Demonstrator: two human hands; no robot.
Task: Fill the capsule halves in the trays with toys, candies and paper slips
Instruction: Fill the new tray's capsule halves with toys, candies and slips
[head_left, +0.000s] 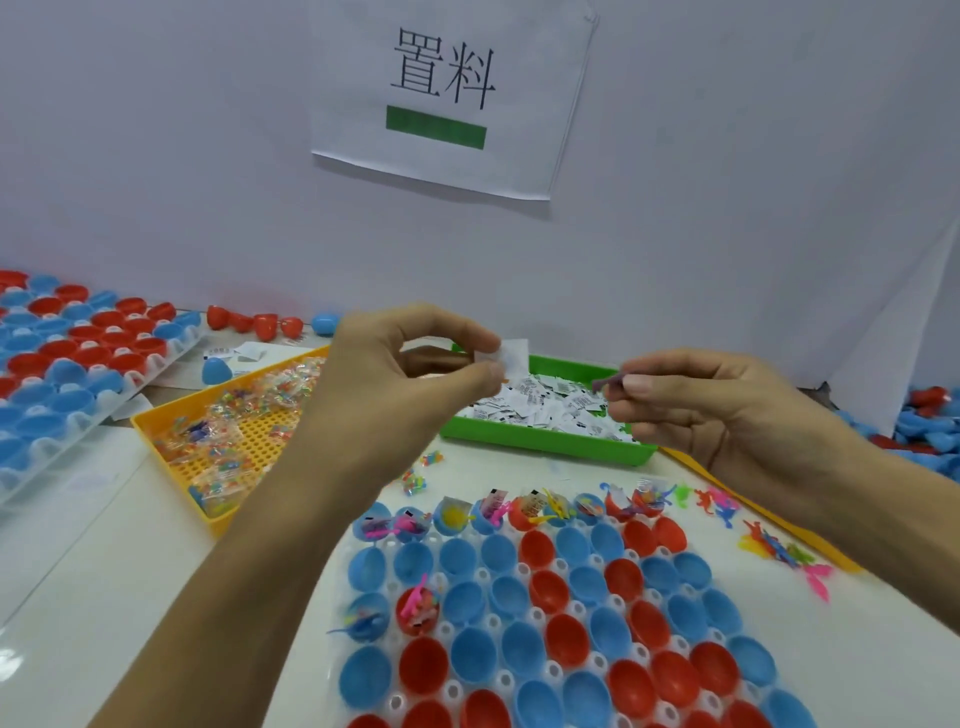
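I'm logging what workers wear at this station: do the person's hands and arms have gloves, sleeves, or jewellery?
Nothing is worn. The left hand and right hand are bare, without gloves or rings. Both forearms are uncovered as far as the frame shows, with no sleeve edge, watch, or bracelet visible.

near tray: cut by bottom edge | left tray: cut left

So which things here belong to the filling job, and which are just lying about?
In the job:
- left hand pinching a paper slip
- right hand pinching a small toy
- near capsule tray
- green slip tray
- yellow candy tray

Lying about:
- wall sign
- loose closed capsules
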